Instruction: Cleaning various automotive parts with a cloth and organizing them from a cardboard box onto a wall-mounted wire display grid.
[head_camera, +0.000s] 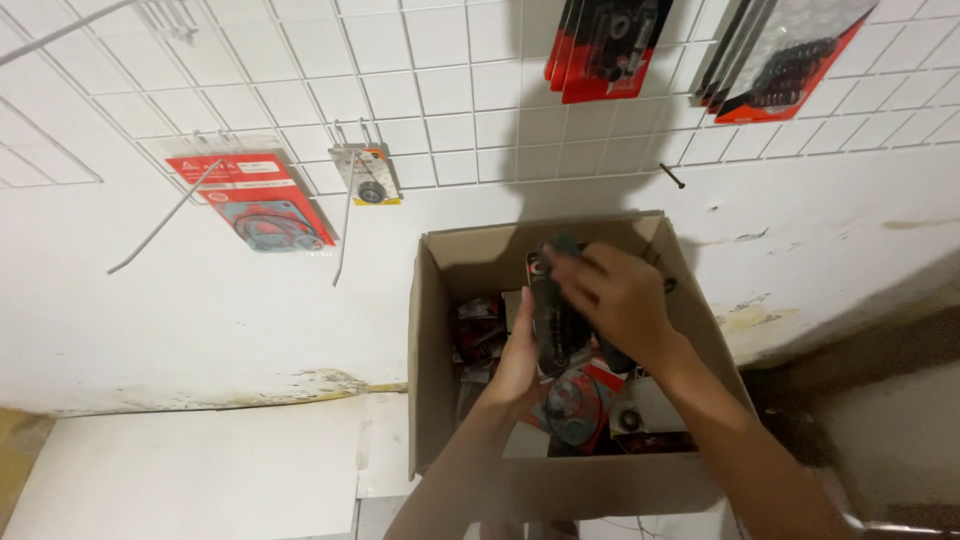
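Both hands hold a dark packet (552, 315) above the open cardboard box (425, 330), the left hand (515, 365) cupped beneath it and the right hand (620, 300) with fingers clamped over its top, so a loosened grip could probably drop it back among the packets (575, 410) below.

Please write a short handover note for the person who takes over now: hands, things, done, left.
Left hand: supports a dark packet stack from below, over the cardboard box.
Right hand: fingers grip the stack's top.
Done: red-backed packets and a gasket packet hang on the wall grid.
Left: more packets lie in the box; some hooks are bare.
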